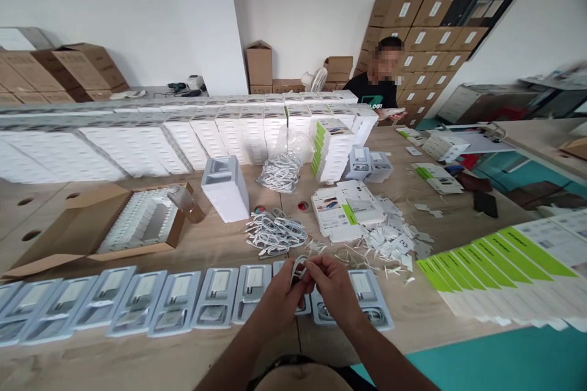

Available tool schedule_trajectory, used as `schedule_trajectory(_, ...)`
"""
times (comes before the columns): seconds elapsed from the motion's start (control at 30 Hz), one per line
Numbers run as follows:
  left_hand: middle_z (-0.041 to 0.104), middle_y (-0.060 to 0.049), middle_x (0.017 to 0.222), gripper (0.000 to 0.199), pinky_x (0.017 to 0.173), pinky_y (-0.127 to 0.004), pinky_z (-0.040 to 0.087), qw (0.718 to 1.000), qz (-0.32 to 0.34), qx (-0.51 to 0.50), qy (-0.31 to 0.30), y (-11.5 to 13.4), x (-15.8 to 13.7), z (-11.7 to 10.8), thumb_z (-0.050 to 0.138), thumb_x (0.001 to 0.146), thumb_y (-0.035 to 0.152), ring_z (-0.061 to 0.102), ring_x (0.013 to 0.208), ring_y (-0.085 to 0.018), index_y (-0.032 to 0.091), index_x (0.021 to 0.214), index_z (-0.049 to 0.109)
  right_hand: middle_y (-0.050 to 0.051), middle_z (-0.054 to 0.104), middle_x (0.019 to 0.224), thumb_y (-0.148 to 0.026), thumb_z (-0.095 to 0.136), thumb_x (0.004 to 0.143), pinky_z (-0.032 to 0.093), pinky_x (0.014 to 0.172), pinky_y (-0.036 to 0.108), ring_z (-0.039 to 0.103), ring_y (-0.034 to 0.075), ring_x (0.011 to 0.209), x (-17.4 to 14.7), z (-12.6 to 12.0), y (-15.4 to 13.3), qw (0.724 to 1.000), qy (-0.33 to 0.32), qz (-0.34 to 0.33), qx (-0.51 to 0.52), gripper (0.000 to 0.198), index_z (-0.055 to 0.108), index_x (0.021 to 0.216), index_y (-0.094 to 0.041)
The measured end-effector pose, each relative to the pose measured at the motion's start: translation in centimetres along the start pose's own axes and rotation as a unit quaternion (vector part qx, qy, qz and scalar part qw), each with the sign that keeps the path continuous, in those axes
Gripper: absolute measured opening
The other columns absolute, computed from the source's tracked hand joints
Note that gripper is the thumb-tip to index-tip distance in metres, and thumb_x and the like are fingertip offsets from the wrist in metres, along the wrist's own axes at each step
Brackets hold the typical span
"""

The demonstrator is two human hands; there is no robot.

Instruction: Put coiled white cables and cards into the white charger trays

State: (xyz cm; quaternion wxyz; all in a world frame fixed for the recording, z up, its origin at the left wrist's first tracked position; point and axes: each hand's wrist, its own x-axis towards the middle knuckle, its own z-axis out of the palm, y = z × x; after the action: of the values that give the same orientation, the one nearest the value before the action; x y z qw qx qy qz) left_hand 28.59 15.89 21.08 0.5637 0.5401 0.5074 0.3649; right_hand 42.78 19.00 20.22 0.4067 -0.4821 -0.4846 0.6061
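A coiled white cable is held between my two hands over the row of trays. My left hand closes around the left side of the coil. From the other side, my right hand pinches it with thumb and fingers. Beneath them lies a plastic tray with a white charger in its upper part and coiled cable in its lower part. More trays stretch off to the left, each with a white charger. Just beyond my hands is a pile of loose white cables.
Stacked white boxes form a wall at the back. An open carton of white chargers, a bottle, a tray stack, bagged cables and paper scraps lie around. Green-and-white boxes stand right. A co-worker sits behind.
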Motion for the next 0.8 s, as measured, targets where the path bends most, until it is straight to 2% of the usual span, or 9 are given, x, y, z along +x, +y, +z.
schedule_trajectory(0.13, 0.054, 0.004, 0.074, 0.015, 0.053, -0.022, 0.042, 1.000, -0.008, -0.005, -0.006, -0.2, 0.2, 0.0, 0.047, 0.092, 0.032, 0.048, 0.056, -0.009, 0.020, 0.101, 0.050, 0.001, 0.066, 0.066, -0.040, 0.055, 0.090, 0.048, 0.056, 0.027, 0.060, 0.016, 0.057, 0.0, -0.2, -0.5, 0.978, 0.021, -0.075, -0.196, 0.024, 0.066, 0.084, -0.020)
schedule_trajectory(0.27, 0.058, 0.001, 0.075, 0.011, 0.062, -0.026, 0.044, 0.993, -0.010, 0.116, 0.015, -0.5, 0.2, -0.8, 0.040, 0.093, 0.025, 0.055, 0.063, -0.013, 0.022, 0.096, 0.051, 0.010, 0.068, 0.104, -0.027, 0.061, 0.085, 0.050, 0.086, 0.039, 0.063, 0.026, 0.096, 0.7, -1.1, -2.2, 0.874, 0.051, -0.216, -0.433, 0.024, 0.064, 0.107, -0.021)
schedule_trajectory(0.33, 0.063, -0.003, 0.086, 0.016, 0.073, -0.031, 0.045, 0.976, 0.028, 0.216, 0.023, -0.5, 0.0, -1.4, 0.038, 0.092, 0.021, 0.060, 0.078, -0.018, 0.023, 0.099, 0.052, 0.014, 0.056, 0.132, -0.022, 0.067, 0.079, 0.040, 0.104, 0.047, 0.049, 0.032, 0.123, 1.1, -1.9, -3.3, 0.832, 0.020, -0.272, -0.484, 0.042, 0.059, 0.120, -0.021)
schedule_trajectory(0.4, 0.064, -0.006, 0.102, 0.025, 0.082, -0.035, 0.045, 0.957, 0.060, 0.284, 0.024, -0.5, -0.2, -1.9, 0.038, 0.090, 0.016, 0.060, 0.094, -0.022, 0.024, 0.109, 0.052, 0.011, 0.051, 0.140, -0.022, 0.072, 0.075, 0.031, 0.110, 0.051, 0.041, 0.033, 0.132, 1.6, -2.9, -4.3, 0.811, -0.073, -0.283, -0.507, 0.048, 0.060, 0.121, -0.025)
schedule_trajectory(0.47, 0.062, -0.008, 0.112, 0.035, 0.087, -0.038, 0.044, 0.945, 0.059, 0.319, 0.032, -0.3, -0.6, -2.2, 0.039, 0.086, 0.011, 0.058, 0.102, -0.024, 0.025, 0.116, 0.051, 0.008, 0.060, 0.130, -0.029, 0.074, 0.076, 0.036, 0.107, 0.048, 0.051, 0.030, 0.124, 1.9, -3.8, -5.0, 0.819, -0.179, -0.239, -0.490, 0.046, 0.063, 0.120, -0.027)
schedule_trajectory(0.53, 0.059, -0.008, 0.115, 0.043, 0.090, -0.039, 0.044, 0.941, 0.049, 0.332, 0.036, 0.1, -0.9, -2.2, 0.043, 0.080, 0.007, 0.056, 0.105, -0.025, 0.026, 0.118, 0.051, 0.005, 0.069, 0.111, -0.037, 0.072, 0.080, 0.046, 0.095, 0.039, 0.062, 0.024, 0.104, 2.0, -4.5, -5.2, 0.851, -0.238, -0.176, -0.434, 0.040, 0.064, 0.118, -0.028)
schedule_trajectory(0.63, 0.057, -0.009, 0.117, 0.048, 0.089, -0.037, 0.044, 0.954, 0.060, 0.294, 0.019, 0.7, -1.4, -2.3, 0.052, 0.075, 0.008, 0.055, 0.105, -0.025, 0.026, 0.119, 0.053, 0.001, 0.071, 0.090, -0.038, 0.073, 0.080, 0.050, 0.074, 0.029, 0.065, 0.018, 0.081, 2.0, -4.6, -4.6, 0.891, -0.232, -0.127, -0.370, 0.029, 0.070, 0.107, -0.027)
schedule_trajectory(0.7, 0.059, -0.007, 0.108, 0.039, 0.080, -0.033, 0.046, 0.969, 0.047, 0.241, 0.020, 0.7, -1.4, -2.5, 0.059, 0.076, 0.015, 0.056, 0.092, -0.021, 0.024, 0.114, 0.056, 0.000, 0.069, 0.083, -0.033, 0.077, 0.077, 0.048, 0.071, 0.027, 0.064, 0.017, 0.076, 1.9, -4.3, -3.8, 0.894, -0.218, -0.139, -0.366, 0.024, 0.073, 0.100, -0.026)
schedule_trajectory(0.8, 0.058, 0.001, 0.079, 0.015, 0.063, -0.026, 0.044, 0.985, -0.035, 0.165, 0.022, -0.2, -1.1, -2.9, 0.064, 0.078, 0.029, 0.053, 0.070, -0.015, 0.020, 0.087, 0.058, 0.001, 0.069, 0.082, -0.026, 0.072, 0.083, 0.046, 0.072, 0.026, 0.063, 0.016, 0.077, 1.8, -3.9, -2.6, 0.883, -0.211, -0.187, -0.375, 0.014, 0.074, 0.097, -0.025)
